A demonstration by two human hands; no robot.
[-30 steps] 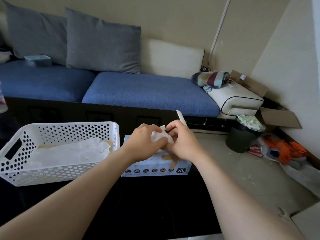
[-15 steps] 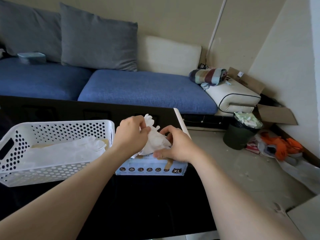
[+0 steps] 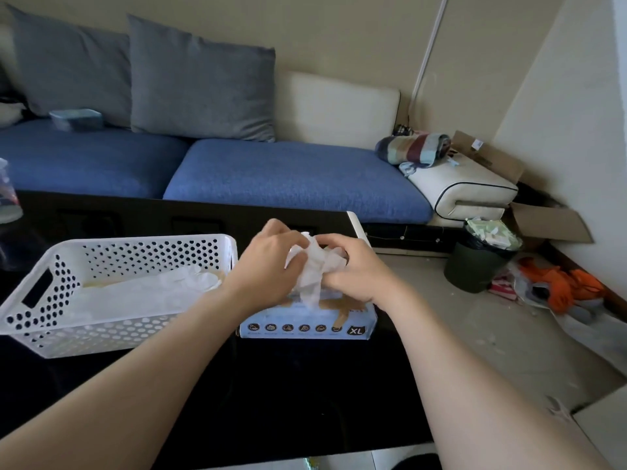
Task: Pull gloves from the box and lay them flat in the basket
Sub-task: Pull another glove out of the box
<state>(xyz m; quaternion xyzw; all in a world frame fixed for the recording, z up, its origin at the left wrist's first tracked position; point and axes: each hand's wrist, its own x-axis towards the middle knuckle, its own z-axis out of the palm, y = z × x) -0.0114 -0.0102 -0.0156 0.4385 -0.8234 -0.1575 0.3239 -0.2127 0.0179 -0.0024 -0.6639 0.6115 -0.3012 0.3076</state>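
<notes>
A light blue glove box (image 3: 307,322) marked XL lies on the black table (image 3: 278,398). Just above its top, my left hand (image 3: 268,262) and my right hand (image 3: 353,269) both pinch a crumpled white glove (image 3: 314,266), one hand on each side; its lower end hangs down to the box opening. To the left stands a white perforated basket (image 3: 142,330) with translucent white gloves (image 3: 149,293) lying flat inside.
A blue sofa (image 3: 288,178) with grey cushions runs behind the table. A dark waste bin (image 3: 478,262) full of paper stands on the floor at right, with orange cloth (image 3: 563,286) and cardboard boxes (image 3: 549,222) beyond it.
The glove has come up out of the box between both hands. It is now bunched tighter, with my right hand lifted off the box onto it.
</notes>
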